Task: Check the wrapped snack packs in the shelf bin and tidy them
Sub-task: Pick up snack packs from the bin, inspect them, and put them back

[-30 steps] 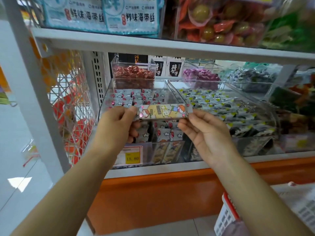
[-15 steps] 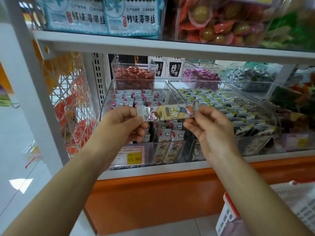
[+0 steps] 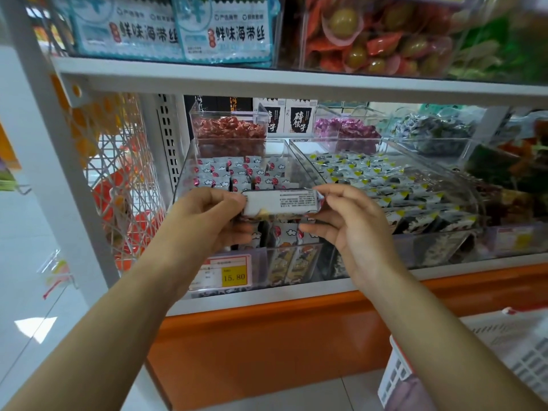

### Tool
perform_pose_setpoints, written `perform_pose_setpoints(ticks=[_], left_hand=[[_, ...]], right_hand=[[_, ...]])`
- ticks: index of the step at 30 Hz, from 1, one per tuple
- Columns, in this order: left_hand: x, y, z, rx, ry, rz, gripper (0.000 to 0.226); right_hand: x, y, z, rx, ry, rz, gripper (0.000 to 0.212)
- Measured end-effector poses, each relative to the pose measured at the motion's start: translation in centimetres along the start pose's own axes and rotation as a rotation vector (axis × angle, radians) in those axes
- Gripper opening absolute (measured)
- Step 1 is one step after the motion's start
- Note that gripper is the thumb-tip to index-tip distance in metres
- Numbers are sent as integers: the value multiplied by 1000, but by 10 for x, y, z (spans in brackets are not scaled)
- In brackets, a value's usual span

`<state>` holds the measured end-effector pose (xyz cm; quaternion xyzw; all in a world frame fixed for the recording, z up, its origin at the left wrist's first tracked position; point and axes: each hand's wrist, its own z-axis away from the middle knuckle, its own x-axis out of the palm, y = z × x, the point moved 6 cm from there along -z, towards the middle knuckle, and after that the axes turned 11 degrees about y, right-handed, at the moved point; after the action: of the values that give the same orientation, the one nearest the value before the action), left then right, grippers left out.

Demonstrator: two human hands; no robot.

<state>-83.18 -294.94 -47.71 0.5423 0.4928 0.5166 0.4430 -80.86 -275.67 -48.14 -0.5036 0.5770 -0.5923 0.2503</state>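
Flipped since a moment ago, the long foil-wrapped snack pack (image 3: 281, 201) now shows its white printed back, presumably so the small print can be read. Both the left hand (image 3: 213, 215) and the right hand (image 3: 353, 229) pinch a crimped end between thumb and fingers (image 3: 335, 191), holding it level. Just behind and below the fingers stands the clear plastic shelf bin (image 3: 184, 173), tightly packed; free room lies only above its rim.
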Motion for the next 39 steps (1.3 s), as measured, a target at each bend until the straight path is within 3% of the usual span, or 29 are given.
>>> perform_pose_setpoints(ticks=[8, 16, 20, 23, 27, 39], left_hand=[[3, -1, -1, 34, -50, -79, 21], [7, 4, 5, 84, -117, -159, 20], [10, 6, 7, 96, -121, -193, 14], [11, 8, 10, 146, -98, -282, 34], [11, 8, 10, 205, -46, -379, 11], [-2, 11, 2, 189, -96, -471, 28]], right_hand=[[4, 1, 1, -47, -53, 149, 13], [-4, -3, -1, -106, 24, 190, 22], [-4, -11, 1, -241, 61, 333, 16], [-1, -15, 5, -334, 31, 400, 14], [5, -16, 8, -405, -31, 461, 13], [9, -14, 6, -389, -90, 429, 13]])
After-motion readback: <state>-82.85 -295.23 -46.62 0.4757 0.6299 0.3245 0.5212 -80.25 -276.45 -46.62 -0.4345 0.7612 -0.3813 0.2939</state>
